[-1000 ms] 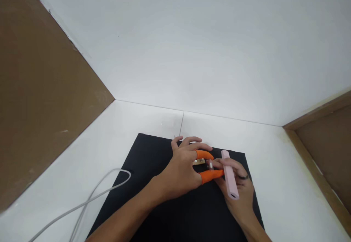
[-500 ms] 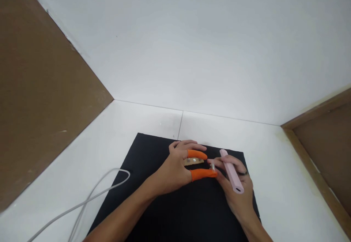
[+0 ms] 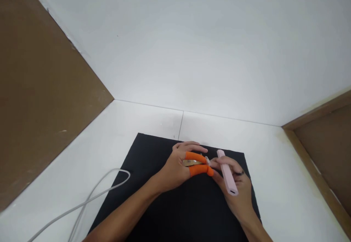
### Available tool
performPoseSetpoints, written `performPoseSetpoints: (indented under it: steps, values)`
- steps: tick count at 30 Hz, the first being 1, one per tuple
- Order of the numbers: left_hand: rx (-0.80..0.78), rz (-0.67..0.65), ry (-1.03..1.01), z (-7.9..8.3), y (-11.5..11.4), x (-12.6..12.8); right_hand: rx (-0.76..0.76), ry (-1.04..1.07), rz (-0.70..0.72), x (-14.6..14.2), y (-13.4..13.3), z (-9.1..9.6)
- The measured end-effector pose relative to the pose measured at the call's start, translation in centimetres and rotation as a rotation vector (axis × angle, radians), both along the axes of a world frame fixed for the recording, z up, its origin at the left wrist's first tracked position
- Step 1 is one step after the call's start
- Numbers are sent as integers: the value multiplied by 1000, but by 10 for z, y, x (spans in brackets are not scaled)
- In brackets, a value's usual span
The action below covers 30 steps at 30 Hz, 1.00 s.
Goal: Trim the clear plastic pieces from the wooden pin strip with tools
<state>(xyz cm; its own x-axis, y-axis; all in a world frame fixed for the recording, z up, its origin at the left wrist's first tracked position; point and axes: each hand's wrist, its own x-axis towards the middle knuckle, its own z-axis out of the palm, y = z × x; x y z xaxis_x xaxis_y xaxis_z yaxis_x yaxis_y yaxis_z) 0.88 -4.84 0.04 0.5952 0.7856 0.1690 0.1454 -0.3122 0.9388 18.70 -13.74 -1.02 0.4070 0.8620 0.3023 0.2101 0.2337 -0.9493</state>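
My left hand (image 3: pixel 175 167) wears orange finger covers on its thumb and index finger. Those two fingertips close on a small clear piece (image 3: pixel 207 160), and the other fingers stretch out behind. Inside the curve of the covered fingers lies a tan strip (image 3: pixel 188 163) with small shiny spots, partly hidden. A pale pink stick-shaped device (image 3: pixel 227 174) with a small slot in its near end rests in my right hand (image 3: pixel 238 183), slanting across it under the curled index finger. The right thumb and fingertips meet the left ones at the clear piece; which fingers bear it is hard to see.
A black mat (image 3: pixel 186 209) lies under both hands on the white surface (image 3: pixel 148 116). To the left a pale cable (image 3: pixel 90 198) loops onto the mat's edge. Brown boards stand at the left (image 3: pixel 49 99) and right (image 3: pixel 326 139), with a white wall (image 3: pixel 192 44) behind.
The left fingertips have drawn closer together, with the thumb bending inward. The clear piece has shifted slightly left and away from me. The pink device has moved a little left with my right hand.
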Motion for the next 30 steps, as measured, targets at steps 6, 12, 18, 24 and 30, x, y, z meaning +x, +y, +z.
performPoseSetpoints:
  steps: [6,12,18,24,30]
  values:
    - [-8,6,-24,-6,1,0,-32,-129,15,6,-2,-6]
    - [-1,102,-60,-14,-6,6,-35,-339,-33,8,-5,-6]
    - [26,158,-93,-17,-8,8,63,-494,-32,8,-3,1]
    - [33,151,-137,-17,-6,5,103,-525,-18,10,0,4]
    - [55,114,-188,-19,-5,7,84,-420,-12,7,1,5]
